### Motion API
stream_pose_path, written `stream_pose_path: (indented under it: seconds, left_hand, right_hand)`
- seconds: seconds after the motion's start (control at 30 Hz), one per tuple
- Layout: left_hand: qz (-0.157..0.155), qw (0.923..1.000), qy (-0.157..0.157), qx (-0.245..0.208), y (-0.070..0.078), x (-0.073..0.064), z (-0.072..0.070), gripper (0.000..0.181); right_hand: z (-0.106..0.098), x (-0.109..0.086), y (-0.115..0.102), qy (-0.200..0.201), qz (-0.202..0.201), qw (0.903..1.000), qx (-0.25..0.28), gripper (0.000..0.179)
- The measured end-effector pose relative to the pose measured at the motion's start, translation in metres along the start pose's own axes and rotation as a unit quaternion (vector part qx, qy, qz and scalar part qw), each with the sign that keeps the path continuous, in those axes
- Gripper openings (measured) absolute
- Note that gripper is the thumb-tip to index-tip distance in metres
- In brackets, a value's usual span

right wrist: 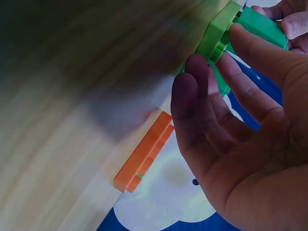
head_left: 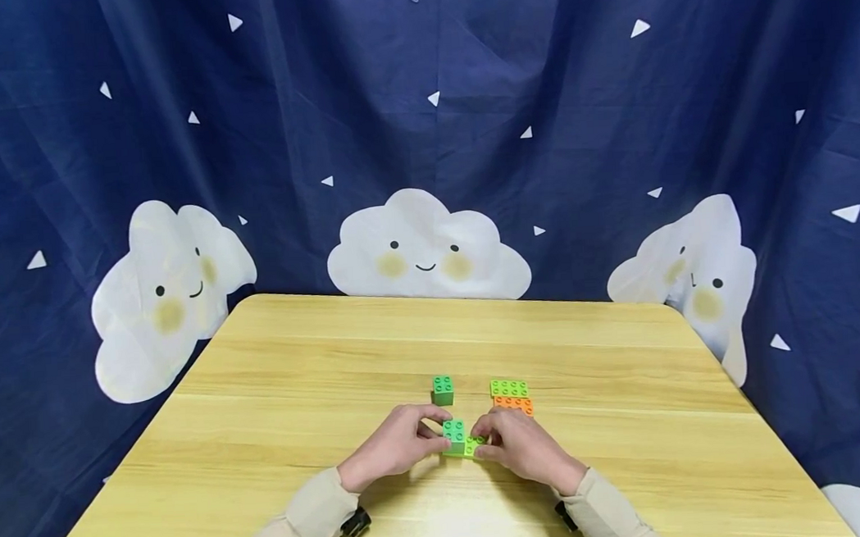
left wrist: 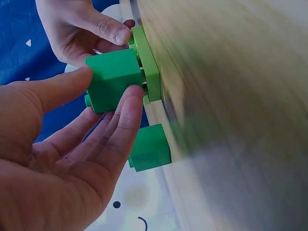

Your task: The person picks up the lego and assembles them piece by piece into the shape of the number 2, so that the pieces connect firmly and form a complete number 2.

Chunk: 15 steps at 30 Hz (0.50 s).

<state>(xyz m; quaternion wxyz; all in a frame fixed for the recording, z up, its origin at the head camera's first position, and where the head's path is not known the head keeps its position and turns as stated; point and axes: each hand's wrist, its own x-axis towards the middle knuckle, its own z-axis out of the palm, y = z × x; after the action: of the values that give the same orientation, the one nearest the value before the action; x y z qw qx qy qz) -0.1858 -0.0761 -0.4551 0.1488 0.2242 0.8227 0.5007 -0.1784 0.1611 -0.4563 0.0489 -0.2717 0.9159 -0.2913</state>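
In the head view my left hand (head_left: 400,443) pinches a green building block (head_left: 453,433) between thumb and fingers. That block stands over the left part of a flat light green block (head_left: 471,447) on the table. Studs show in a narrow gap between the two in the left wrist view, where the green block (left wrist: 115,79) looks slightly raised; whether they touch is unclear. My right hand (head_left: 525,447) holds the right end of the flat block, its thumb and fingertips at the edges. In the right wrist view the flat light green block (right wrist: 216,36) is partly covered by fingers.
Another green block (head_left: 443,390) stands just beyond my left hand. Past my right hand lie a second flat light green block (head_left: 509,388) and a flat orange block (head_left: 513,405), side by side. The wooden table (head_left: 297,392) ends at a dark blue curtain (head_left: 421,121).
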Motion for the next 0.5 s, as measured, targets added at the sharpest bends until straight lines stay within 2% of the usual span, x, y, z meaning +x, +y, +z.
stream_pose_path:
  seconds: [0.5]
  left_hand:
    - [0.000, 1.0000, 0.005, 0.002, -0.0024, 0.0010, 0.0011, 0.036]
  right_hand:
    - [-0.0002, 0.0002, 0.0004, -0.001, -0.005, 1.0000, -0.003, 0.014]
